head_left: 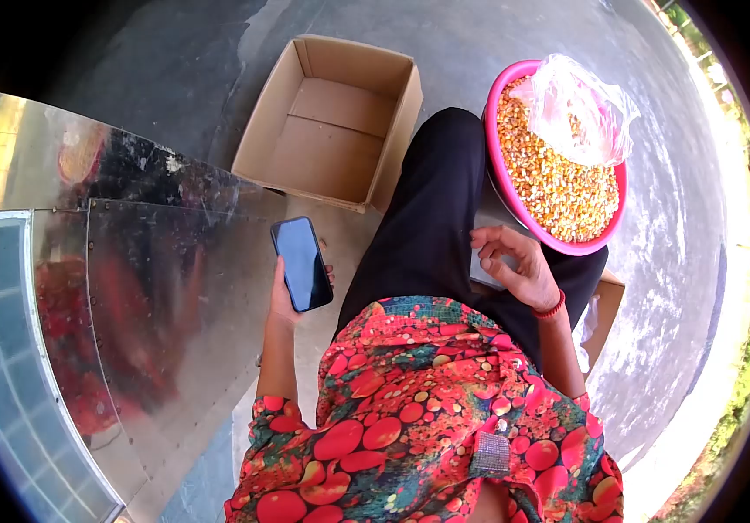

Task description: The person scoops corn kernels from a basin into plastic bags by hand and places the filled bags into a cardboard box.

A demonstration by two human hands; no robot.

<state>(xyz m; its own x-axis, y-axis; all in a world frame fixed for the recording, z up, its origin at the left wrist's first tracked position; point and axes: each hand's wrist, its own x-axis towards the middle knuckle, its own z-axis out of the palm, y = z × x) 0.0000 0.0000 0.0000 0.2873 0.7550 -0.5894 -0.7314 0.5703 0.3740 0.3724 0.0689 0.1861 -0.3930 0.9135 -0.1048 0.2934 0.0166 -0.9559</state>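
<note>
My left hand (281, 295) is closed around a dark smartphone (303, 261), its screen turned up towards me and showing a pale reflection. Fingertips show at the phone's right edge. Over my lap, my right hand (521, 268), with a red bracelet at the wrist, is loosely curled with the fingers apart and nothing visible in it. Just beyond it stands a pink basin (494, 157) full of yellow and orange corn kernels (558, 187). A clear plastic bag (580, 109) lies on the kernels at the far side.
An open cardboard box (331, 131) stands on the grey concrete floor (453, 39) ahead, left of my knee. A shiny metal panel (166, 288) rises along the left. Another cardboard box (606, 318) with white plastic shows partly beside my right arm.
</note>
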